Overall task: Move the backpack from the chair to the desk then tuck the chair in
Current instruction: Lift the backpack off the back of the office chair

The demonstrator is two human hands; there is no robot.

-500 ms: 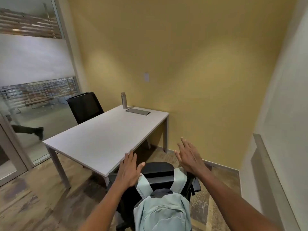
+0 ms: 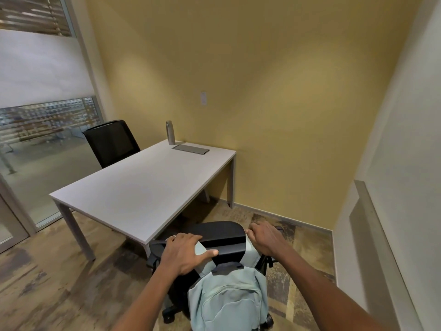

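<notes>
A pale green backpack (image 2: 229, 299) hangs by its two shoulder straps over the backrest of a black office chair (image 2: 219, 231), which stands at the near edge of the white desk (image 2: 143, 187). My left hand (image 2: 185, 253) lies on the left strap at the top of the backrest, fingers curled over the edge and thumb stretched along the strap. My right hand (image 2: 267, 238) is closed around the right strap at the backrest's right corner. The chair's seat is hidden behind the backrest and the bag.
A metal bottle (image 2: 170, 132) and a grey cable flap (image 2: 191, 149) sit at the desk's far end by the yellow wall. A second black chair (image 2: 112, 142) stands behind the desk. Glass wall (image 2: 35, 139) on the left, white wall with a ledge (image 2: 372, 223) on the right.
Both hands have come down from open above the chair onto the backpack straps at the top of the backrest and closed there. The view has shifted slightly closer.
</notes>
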